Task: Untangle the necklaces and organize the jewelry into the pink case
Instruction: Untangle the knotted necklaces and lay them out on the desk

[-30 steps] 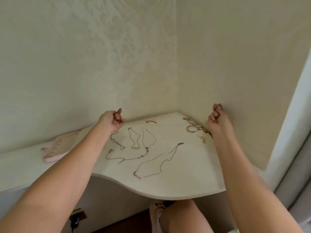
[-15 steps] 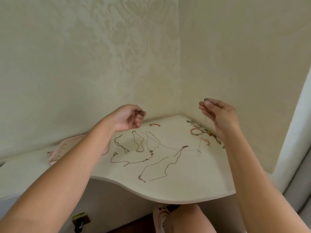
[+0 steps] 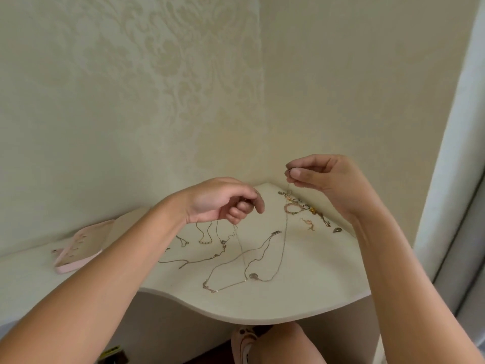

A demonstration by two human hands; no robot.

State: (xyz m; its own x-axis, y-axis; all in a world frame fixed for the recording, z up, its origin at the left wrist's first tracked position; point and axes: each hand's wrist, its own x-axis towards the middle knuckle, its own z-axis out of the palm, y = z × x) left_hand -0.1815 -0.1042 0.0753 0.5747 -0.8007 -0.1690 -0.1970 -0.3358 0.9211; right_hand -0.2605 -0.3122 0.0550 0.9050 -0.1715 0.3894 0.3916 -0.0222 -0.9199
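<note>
My right hand is raised above the shelf's far right corner and pinches one end of a thin silver necklace. The chain hangs down to a small pendant resting on the shelf, then rises to my left hand, which pinches its other end. Several other fine necklaces lie spread out on the cream shelf. The pink case lies open at the left, partly behind my left forearm.
A cluster of rings, a beaded bracelet and small earrings sits near the right wall. Wallpapered walls close in the corner behind. The shelf's curved front edge is near me, with my knee and a slipper below it.
Both hands came inward from wide apart, the left lower and the right raised. The held chain now hangs in a loop with its pendant on the shelf. The view tilted down slightly.
</note>
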